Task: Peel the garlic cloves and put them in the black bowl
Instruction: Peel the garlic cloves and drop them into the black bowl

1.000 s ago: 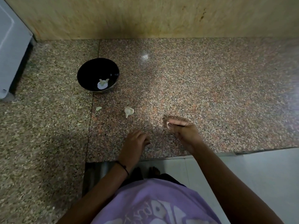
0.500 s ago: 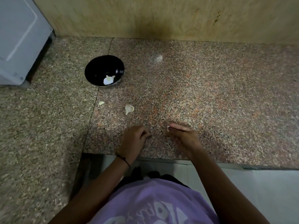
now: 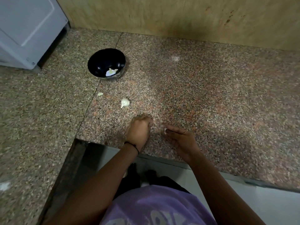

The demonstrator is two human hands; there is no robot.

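The black bowl stands on the granite counter at the back left, with pale peeled garlic inside. In front of it a garlic clove and a small pale scrap lie on the counter. My left hand rests on the counter near the front edge, its fingers curled into a fist; whether it holds anything is hidden. Just right of it, my right hand points left and pinches a small pale garlic clove at its fingertips. The frame is blurred.
A white appliance stands at the back left corner against the wooden wall. The counter is L-shaped, with its front edge right under my wrists and white floor below.
My view has swung left and closer. My left hand has curled tighter and edged toward my right hand. The bowl and the loose clove have stayed put.
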